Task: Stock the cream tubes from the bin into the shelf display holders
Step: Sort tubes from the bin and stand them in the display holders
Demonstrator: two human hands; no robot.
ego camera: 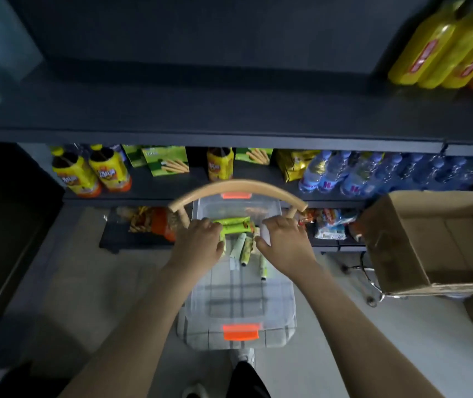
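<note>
Dark shelving (pixel 229 133) spans the upper frame. At centre, the left hand (pixel 198 242) and right hand (pixel 284 242) curl round a bundle of green cream tubes (pixel 235 225), held between them over the clear bin (pixel 258 305).

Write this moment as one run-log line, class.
step: gathering | left hand: grips tubes | right hand: grips same tubes | tubes: over bin | bin: clear, orange latches

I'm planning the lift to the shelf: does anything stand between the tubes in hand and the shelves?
Yes. The curved wooden chair back arcs just beyond the bin, between the green tubes the left hand grips and the shelves. No display holders are in view.
</note>
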